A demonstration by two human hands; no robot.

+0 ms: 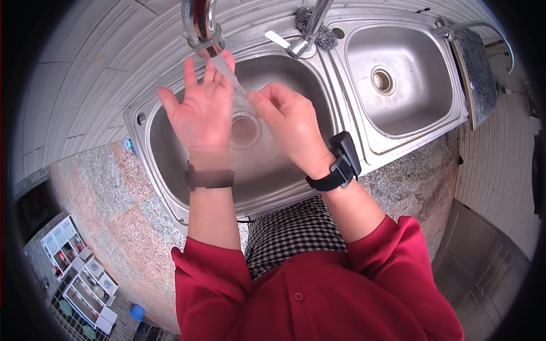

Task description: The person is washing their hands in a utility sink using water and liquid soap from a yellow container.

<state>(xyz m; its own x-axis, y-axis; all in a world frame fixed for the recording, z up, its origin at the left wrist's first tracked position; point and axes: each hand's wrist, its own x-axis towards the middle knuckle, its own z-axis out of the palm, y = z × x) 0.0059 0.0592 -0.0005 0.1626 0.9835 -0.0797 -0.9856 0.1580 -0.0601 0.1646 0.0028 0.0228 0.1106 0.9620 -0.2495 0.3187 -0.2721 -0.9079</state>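
Steel double sink (pixel 344 105), upper middle to upper right of frame. Left basin (pixel 170 139), upper centre, beneath both hands. Right basin (pixel 421 71), upper right. Left hand (pixel 205 116), left of centre: palm up, fingers spread, nothing held. Right hand (pixel 293 122), near centre: fingers curled; cannot tell whether gripping anything. Chrome spout (pixel 200 25), top, left of centre. Water stream (pixel 227 71) below spout, by left fingers, lower end beside right thumb.
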